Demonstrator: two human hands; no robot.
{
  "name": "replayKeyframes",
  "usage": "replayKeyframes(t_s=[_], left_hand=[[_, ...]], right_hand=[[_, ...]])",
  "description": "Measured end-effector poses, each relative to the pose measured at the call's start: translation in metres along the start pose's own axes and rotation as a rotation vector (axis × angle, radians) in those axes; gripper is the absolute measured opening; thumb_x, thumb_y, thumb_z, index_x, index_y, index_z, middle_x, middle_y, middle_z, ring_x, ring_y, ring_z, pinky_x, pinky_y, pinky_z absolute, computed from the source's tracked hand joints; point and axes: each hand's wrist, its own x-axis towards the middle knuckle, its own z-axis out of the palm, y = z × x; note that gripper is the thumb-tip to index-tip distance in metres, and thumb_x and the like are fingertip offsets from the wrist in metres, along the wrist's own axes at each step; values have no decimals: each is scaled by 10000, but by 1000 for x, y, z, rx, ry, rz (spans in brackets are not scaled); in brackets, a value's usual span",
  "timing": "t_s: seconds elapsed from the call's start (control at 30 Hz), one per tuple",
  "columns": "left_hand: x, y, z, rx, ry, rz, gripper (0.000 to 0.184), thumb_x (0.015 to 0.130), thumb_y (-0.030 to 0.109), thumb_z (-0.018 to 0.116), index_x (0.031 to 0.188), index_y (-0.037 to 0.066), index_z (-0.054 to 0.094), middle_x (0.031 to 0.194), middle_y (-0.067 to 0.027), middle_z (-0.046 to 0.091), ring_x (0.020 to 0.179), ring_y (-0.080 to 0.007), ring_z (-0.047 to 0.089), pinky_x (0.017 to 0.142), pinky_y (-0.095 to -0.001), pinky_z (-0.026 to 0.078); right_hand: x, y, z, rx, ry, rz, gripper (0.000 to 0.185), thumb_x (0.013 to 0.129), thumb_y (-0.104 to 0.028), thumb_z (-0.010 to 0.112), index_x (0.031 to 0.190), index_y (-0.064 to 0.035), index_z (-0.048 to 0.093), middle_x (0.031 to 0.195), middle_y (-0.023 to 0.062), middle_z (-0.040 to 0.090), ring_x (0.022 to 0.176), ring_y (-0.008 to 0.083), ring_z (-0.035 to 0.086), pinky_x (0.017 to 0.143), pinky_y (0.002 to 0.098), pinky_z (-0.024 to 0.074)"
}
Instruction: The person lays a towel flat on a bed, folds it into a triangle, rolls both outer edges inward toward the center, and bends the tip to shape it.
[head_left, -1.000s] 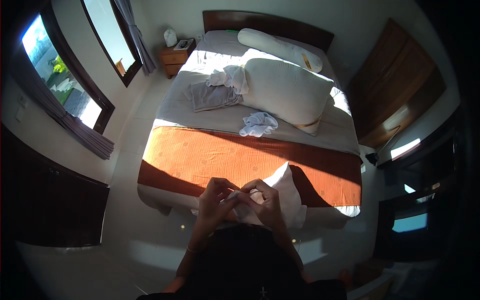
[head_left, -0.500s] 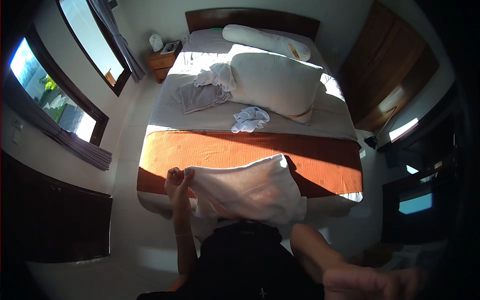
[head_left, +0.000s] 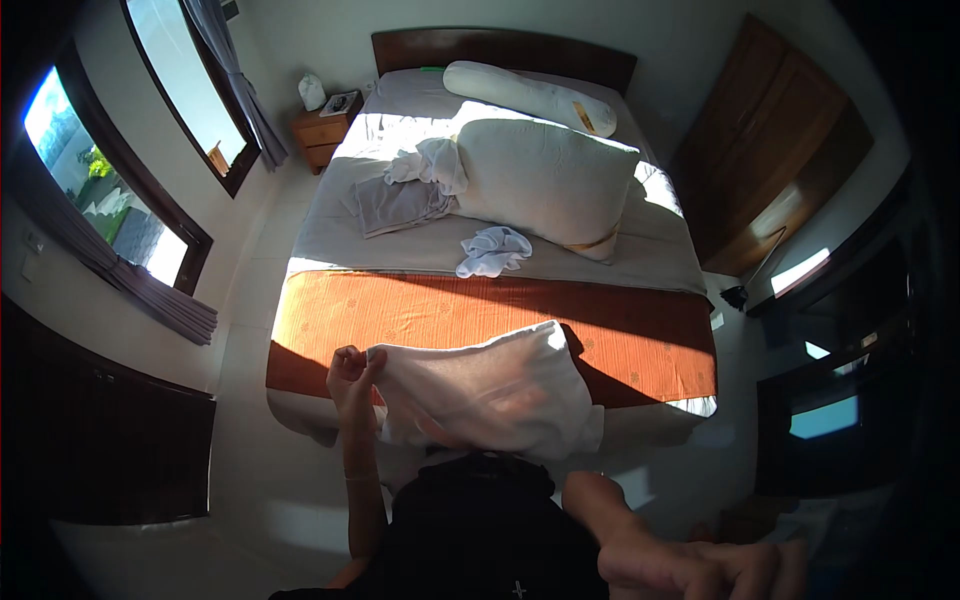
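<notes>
My left hand (head_left: 352,378) pinches the upper left corner of a white cloth (head_left: 485,385), its fingers closed on the edge. The cloth spreads to the right in front of my body, over the foot of the bed, with its far right corner raised in sunlight. What keeps that corner up is not visible. Close to the camera at the lower right is my right hand (head_left: 690,568), away from the cloth. Its fingers are loosely bent and somewhat apart, with nothing seen in them; the frame's bottom edge cuts off part of it.
An orange runner (head_left: 430,305) crosses the bed. Beyond it are a crumpled white cloth (head_left: 495,250), a grey folded cloth (head_left: 400,207), a large pillow (head_left: 540,180) and a bolster (head_left: 525,95). A nightstand (head_left: 325,130) stands left, a wardrobe (head_left: 755,150) right.
My right hand has shifted left, and its fingers have bent from a straighter pose. My left hand still grips the cloth's corner. The view has tilted slightly.
</notes>
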Motion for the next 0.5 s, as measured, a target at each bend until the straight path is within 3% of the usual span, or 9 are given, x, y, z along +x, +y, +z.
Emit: replayKeyframes(t_s=[0.07,0.17,0.4,0.5], left_hand=[[0,-2,-3,6,6,2,276,765,-56,702,861,88,487,787,4,578,731,-65,571,680,-209,473],[-4,5,2,24,11,-15,280,763,-51,706,855,91,483,780,4,577,724,-64,570,668,-203,473],[-5,7,1,36,11,-18,286,759,-45,711,840,92,474,776,-8,582,715,-67,576,617,-198,472],[-6,7,3,23,0,-11,291,754,-48,714,837,92,473,780,-13,582,717,-70,578,615,-199,472]], right_hand=[[-3,-4,-6,36,-80,85,202,831,53,612,997,-63,616,1064,33,476,1008,184,483,884,262,503],[1,19,18,63,220,-261,119,842,7,624,945,-47,597,999,46,469,910,196,497,775,267,505],[0,16,4,73,1,1,226,846,54,588,1037,-66,594,1047,39,475,974,189,491,839,267,493],[4,33,17,133,149,-293,225,833,73,594,1013,-62,588,1038,46,470,939,195,507,787,274,477]])
